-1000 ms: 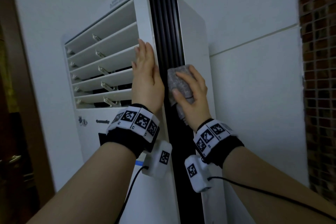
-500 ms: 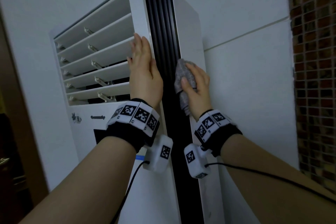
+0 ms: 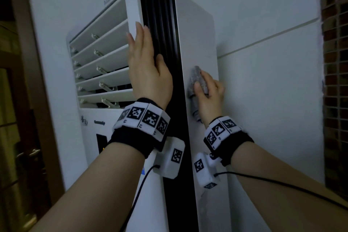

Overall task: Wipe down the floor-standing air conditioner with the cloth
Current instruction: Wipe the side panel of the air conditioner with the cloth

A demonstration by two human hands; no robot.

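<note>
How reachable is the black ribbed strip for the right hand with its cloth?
Probably yes: the right hand holds the cloth on the white side panel right beside the strip; only the left hand covers part.

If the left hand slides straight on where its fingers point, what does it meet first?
Nothing, it seems: the left hand lies flat on the air conditioner, fingers pointing up its white front edge, which runs bare to the top.

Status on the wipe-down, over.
Left hand flat on the unit's front edge. Right hand presses cloth to its white side. Nothing in the way.
</note>
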